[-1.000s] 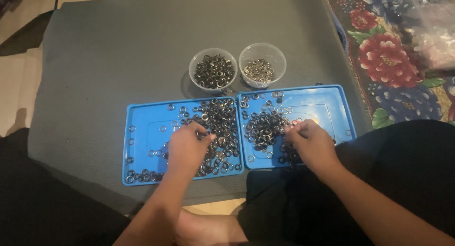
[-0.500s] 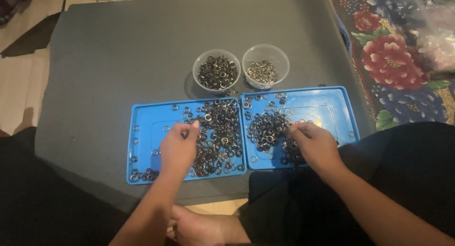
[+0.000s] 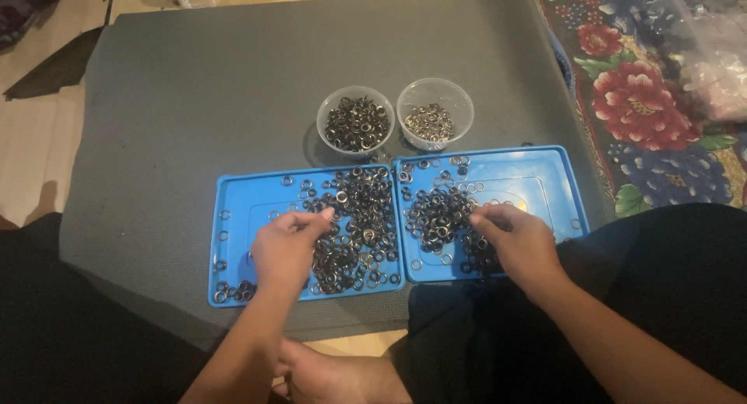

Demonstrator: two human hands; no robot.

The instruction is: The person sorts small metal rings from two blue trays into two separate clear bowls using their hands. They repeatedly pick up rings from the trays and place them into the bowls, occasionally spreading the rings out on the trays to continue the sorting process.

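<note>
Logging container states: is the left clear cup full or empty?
Partly full: the left clear cup stands upright, dark metal rings heaped inside.

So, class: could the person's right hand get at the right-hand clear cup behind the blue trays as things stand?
Probably yes. The right hand rests on the right blue tray, and the right-hand clear cup stands just beyond that tray's far edge. Only loose metal rings lie between, nothing tall.

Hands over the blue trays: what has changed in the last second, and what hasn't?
Little. The left hand has lifted its fingers slightly off the ring pile in the left tray; whether it pinches a ring is unclear. The right hand still works the pile in the right tray. Both trays and both cups stayed put on the grey mat.
</note>
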